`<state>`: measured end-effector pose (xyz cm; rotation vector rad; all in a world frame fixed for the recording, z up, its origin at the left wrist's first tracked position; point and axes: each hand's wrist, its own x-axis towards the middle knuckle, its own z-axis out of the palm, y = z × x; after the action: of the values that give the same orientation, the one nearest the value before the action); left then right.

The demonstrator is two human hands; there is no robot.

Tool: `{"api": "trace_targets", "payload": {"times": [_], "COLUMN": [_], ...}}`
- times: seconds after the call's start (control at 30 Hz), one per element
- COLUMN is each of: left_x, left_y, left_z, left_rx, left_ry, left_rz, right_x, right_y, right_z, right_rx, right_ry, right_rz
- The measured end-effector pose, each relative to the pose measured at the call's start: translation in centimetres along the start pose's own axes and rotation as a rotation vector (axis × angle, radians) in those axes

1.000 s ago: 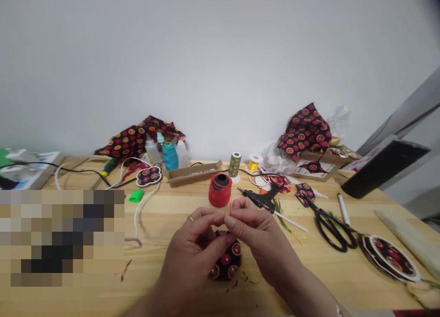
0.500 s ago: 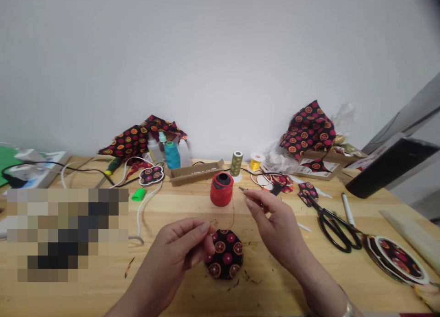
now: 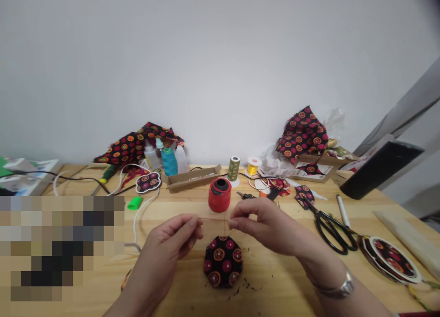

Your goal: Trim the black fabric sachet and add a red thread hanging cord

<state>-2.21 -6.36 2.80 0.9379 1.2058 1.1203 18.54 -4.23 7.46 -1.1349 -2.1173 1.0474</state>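
My left hand (image 3: 175,236) and my right hand (image 3: 264,225) pinch a length of thin red thread (image 3: 215,219), held taut and level between them. Below the thread, not touched by either hand, lies an octagonal padded piece of black fabric (image 3: 222,262) with red and orange circles. Beyond the thread stands a red thread spool (image 3: 220,195). A black glue gun (image 3: 245,196) shows just past my right hand, mostly hidden behind it. A metal bracelet (image 3: 333,287) circles my right wrist.
Black scissors (image 3: 332,232) lie to the right on the wooden table (image 3: 275,280), near a round fabric piece (image 3: 390,259). Thread spools (image 3: 233,168), bottles (image 3: 151,155) and a cardboard tray (image 3: 192,179) stand behind. White cord (image 3: 140,211) runs left; a pixelated patch covers the left.
My hands have drawn apart from their close pinch a second ago. The red thread now runs taut between them, and my left hand has lifted away from the fabric piece.
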Motion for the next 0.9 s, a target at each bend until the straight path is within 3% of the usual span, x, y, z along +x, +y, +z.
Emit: {"api": "trace_targets", "payload": {"times": [0.13,0.23,0.43,0.67,0.9], "left_x": [0.9,1.7,3.8,5.1,6.3], "left_y": [0.6,1.4,2.7,4.6,4.9], "left_z": [0.3,1.0,2.5,4.0,4.4], "left_rx": [0.076,0.049,-0.156,-0.267,-0.3], "left_ry": [0.076,0.081,-0.007,-0.087,-0.126], "left_rz": [0.1,0.21,0.383,0.381,0.329], "right_x": [1.2,2.7,6.8,10.4,12.2], "right_y": [-2.1,-3.6,-6.3,-8.0,-8.6], "right_z": [-2.0,-2.9,-3.9,-5.6,-6.7], "right_rx": [-0.004,0.042,0.332,0.544,0.601], "right_ry": [-0.003,0.008,-0.048,0.052,0.061], "right_rz": [-0.089,-0.039,0.01,0.017,-0.064]}}
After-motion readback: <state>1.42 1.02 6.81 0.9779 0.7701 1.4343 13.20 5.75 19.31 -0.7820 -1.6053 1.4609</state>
